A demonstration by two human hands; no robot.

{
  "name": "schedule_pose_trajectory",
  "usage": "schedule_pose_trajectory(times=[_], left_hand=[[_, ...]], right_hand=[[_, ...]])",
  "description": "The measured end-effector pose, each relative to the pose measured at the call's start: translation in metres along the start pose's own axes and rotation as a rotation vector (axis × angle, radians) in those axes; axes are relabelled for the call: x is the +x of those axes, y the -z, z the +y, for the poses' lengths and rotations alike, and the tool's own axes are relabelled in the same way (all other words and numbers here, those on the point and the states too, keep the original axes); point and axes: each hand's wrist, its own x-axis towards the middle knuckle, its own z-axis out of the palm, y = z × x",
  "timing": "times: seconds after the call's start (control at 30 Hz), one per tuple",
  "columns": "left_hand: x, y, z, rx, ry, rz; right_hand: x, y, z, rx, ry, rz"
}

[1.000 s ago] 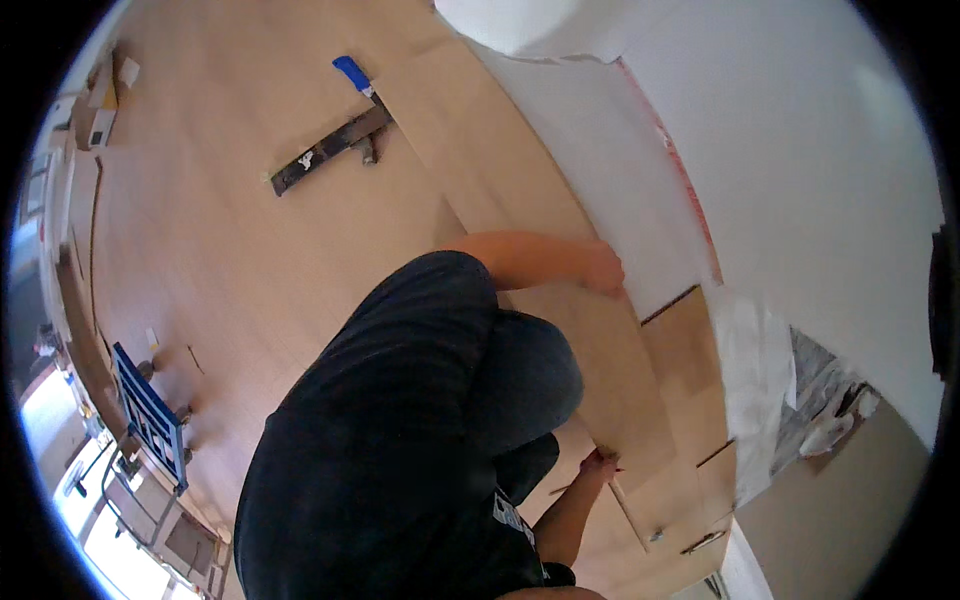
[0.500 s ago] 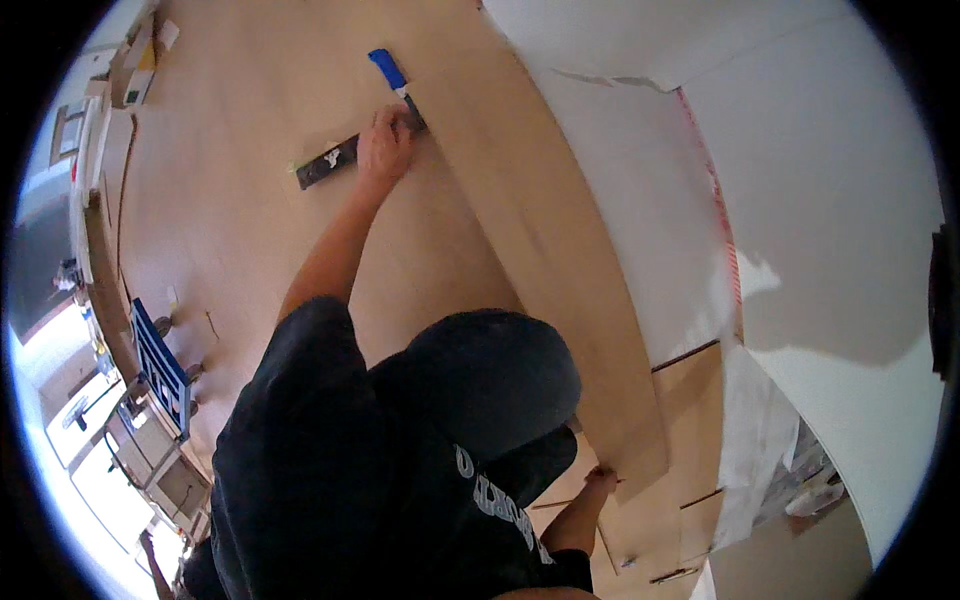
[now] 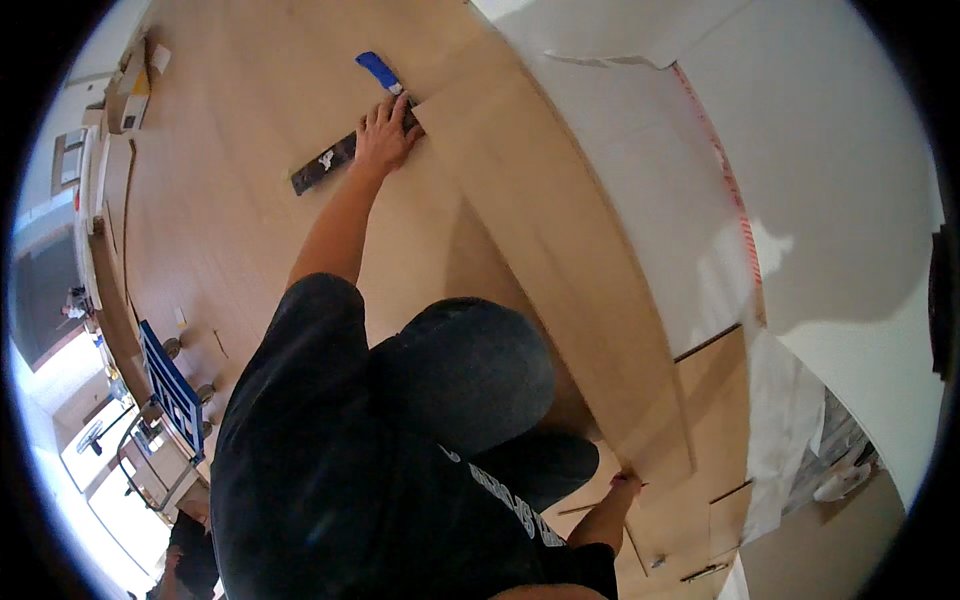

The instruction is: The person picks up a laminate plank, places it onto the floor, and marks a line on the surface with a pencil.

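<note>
My left hand (image 3: 388, 138), fingers spread, hold unclear, covers the 2 o'clock end of the dark bar (image 3: 327, 167), its length pointing to 8 o'clock; my right hand (image 3: 626, 484), grip unreadable, is well apart toward 5 o'clock.

Two hands: left (image 3: 385, 140), right (image 3: 626, 483). One dark bar (image 3: 314, 173) under left hand; one blue handle (image 3: 378, 71) just beyond its fingers. One plank (image 3: 590, 290), beside left hand, reaching right hand. One blue dolly (image 3: 168, 377), one other person (image 3: 195, 550), well left of right hand.
</note>
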Motion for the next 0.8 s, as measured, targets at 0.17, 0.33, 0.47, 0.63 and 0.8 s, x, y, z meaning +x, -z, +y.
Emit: schedule_pose_trajectory(times=[0.17,0.33,0.47,0.63,0.8], left_hand=[[0.013,-0.006,-0.027,0.106,0.112,-0.154],[0.062,0.018,-0.036,0.217,0.121,-0.119],[0.052,-0.008,0.066,0.197,-0.183,-0.267],[0.019,-0.018,0.064,0.086,-0.390,-0.073],[-0.036,-0.056,0.120,0.233,-0.357,-0.279]], right_hand=[[-0.013,-0.020,0.011,-0.079,0.122,-0.319],[0.026,-0.053,0.031,0.232,0.156,-0.396],[0.067,-0.012,0.007,0.595,0.295,-0.471],[0.014,-0.070,0.021,0.249,0.166,-0.305],[0.005,-0.013,0.071,-0.297,0.358,0.105]])
